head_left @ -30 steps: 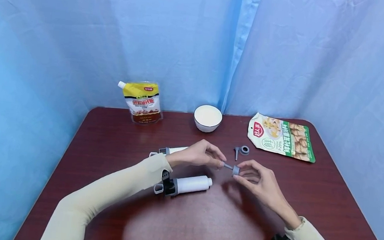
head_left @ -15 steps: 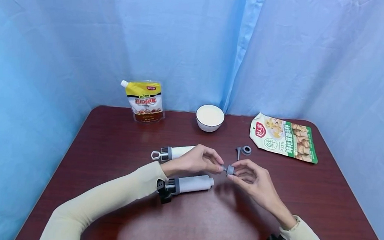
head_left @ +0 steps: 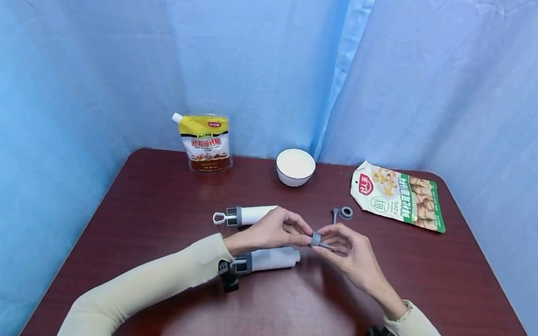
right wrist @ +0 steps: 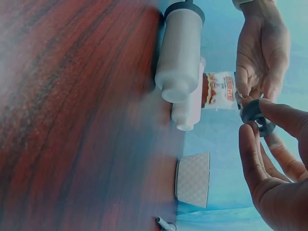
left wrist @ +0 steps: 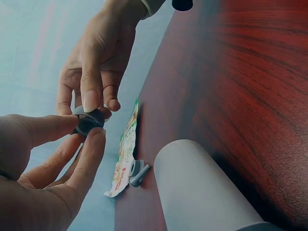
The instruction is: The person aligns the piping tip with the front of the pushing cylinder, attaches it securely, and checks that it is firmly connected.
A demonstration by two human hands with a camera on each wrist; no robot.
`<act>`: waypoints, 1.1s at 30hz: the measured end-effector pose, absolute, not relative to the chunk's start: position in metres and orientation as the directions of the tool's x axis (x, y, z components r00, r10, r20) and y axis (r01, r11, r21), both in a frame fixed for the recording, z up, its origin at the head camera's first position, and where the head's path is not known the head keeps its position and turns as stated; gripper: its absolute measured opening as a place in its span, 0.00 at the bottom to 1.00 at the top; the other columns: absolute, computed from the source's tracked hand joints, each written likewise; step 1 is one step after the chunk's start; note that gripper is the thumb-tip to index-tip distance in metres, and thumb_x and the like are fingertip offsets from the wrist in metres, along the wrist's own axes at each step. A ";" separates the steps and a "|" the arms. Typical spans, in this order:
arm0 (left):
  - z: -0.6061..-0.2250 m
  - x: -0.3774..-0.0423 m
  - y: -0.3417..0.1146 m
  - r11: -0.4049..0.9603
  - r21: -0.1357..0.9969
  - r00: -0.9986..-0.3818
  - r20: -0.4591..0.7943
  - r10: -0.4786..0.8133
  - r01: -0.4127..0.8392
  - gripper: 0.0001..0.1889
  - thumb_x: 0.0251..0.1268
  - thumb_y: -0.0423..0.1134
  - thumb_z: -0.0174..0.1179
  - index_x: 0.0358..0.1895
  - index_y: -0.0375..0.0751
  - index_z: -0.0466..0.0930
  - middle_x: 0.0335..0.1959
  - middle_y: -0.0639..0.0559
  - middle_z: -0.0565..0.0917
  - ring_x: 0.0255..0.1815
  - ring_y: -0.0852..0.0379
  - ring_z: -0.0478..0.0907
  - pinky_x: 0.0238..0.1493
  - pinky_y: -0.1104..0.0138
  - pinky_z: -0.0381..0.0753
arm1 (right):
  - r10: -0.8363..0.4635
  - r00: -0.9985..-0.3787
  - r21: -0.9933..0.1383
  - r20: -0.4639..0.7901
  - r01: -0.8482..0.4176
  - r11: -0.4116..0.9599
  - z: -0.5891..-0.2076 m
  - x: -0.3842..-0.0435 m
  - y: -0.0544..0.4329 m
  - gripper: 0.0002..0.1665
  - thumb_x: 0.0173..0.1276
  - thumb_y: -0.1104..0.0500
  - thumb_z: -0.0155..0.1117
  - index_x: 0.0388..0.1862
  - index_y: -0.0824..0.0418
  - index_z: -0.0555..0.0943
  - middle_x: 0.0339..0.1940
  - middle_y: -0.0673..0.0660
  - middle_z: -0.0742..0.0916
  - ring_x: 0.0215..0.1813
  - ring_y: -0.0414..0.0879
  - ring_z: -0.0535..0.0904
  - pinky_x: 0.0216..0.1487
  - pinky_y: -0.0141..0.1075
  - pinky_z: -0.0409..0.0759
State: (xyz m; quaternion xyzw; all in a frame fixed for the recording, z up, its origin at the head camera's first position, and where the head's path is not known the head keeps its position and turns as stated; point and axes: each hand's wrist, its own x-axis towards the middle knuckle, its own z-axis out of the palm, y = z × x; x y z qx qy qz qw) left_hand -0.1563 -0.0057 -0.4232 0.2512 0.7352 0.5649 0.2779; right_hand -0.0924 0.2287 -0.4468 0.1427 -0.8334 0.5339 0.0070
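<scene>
In the head view both hands meet over the table at a small grey ring cap (head_left: 315,239). A thin grey nozzle (head_left: 327,246) sticks out of it to the right, beneath the right fingers. My left hand (head_left: 278,228) pinches the cap from the left. The left wrist view shows the thumb and index finger of that hand at the rim of its dark opening. My right hand (head_left: 356,253) grips the cap from the other side with thumb and fingertips. Below the left hand lies a white pastry syringe (head_left: 273,259); a second pastry syringe (head_left: 252,215) lies behind, partly covered by the hand.
A loose grey nozzle (head_left: 335,215) and a loose ring (head_left: 350,216) lie behind the right hand. At the back stand a yellow-and-white spouted pouch (head_left: 207,145) and a white bowl (head_left: 293,181). A green-and-white food packet (head_left: 398,197) lies at the right.
The nozzle has slid rightward through the ring cap and now points out on the right-hand side. The hands have come together, the right one moving left.
</scene>
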 end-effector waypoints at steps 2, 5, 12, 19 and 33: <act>-0.424 -0.156 -0.006 0.232 0.972 -0.722 -0.131 0.680 0.043 0.10 0.67 0.34 0.70 0.49 0.37 0.89 0.43 0.41 0.93 0.47 0.39 0.91 0.50 0.54 0.89 | -0.236 -0.958 -0.886 0.164 -0.249 0.391 -0.447 -0.093 0.228 0.18 0.65 0.59 0.78 0.52 0.55 0.84 0.47 0.55 0.90 0.46 0.39 0.90 0.48 0.32 0.88; -0.424 -0.155 -0.007 0.229 0.973 -0.724 -0.133 0.677 0.036 0.11 0.67 0.33 0.70 0.50 0.36 0.89 0.44 0.41 0.93 0.50 0.34 0.89 0.51 0.52 0.89 | -0.243 -0.955 -0.883 0.167 -0.255 0.394 -0.447 -0.094 0.228 0.18 0.65 0.59 0.78 0.52 0.56 0.84 0.47 0.57 0.90 0.45 0.40 0.89 0.48 0.32 0.88; -0.426 -0.155 -0.010 0.226 0.973 -0.721 -0.132 0.680 0.036 0.11 0.67 0.32 0.70 0.51 0.35 0.89 0.44 0.39 0.92 0.48 0.33 0.89 0.49 0.53 0.89 | -0.248 -0.958 -0.880 0.146 -0.240 0.410 -0.448 -0.096 0.228 0.17 0.65 0.58 0.78 0.52 0.54 0.84 0.46 0.55 0.90 0.44 0.39 0.89 0.47 0.33 0.88; -0.429 -0.155 -0.014 0.232 0.971 -0.693 -0.128 0.709 0.058 0.12 0.68 0.33 0.69 0.52 0.33 0.88 0.47 0.32 0.90 0.46 0.36 0.89 0.45 0.56 0.90 | -0.249 -0.960 -0.890 0.126 -0.221 0.400 -0.449 -0.098 0.227 0.18 0.64 0.58 0.79 0.51 0.55 0.84 0.44 0.56 0.90 0.41 0.40 0.89 0.45 0.33 0.88; -0.433 -0.153 -0.036 0.349 0.910 -0.709 -0.093 0.699 0.225 0.14 0.66 0.38 0.72 0.53 0.43 0.88 0.50 0.43 0.90 0.44 0.58 0.88 0.49 0.68 0.86 | -0.252 -0.962 -0.889 0.104 -0.203 0.409 -0.453 -0.100 0.229 0.18 0.66 0.57 0.77 0.54 0.55 0.84 0.43 0.57 0.90 0.41 0.40 0.89 0.44 0.33 0.88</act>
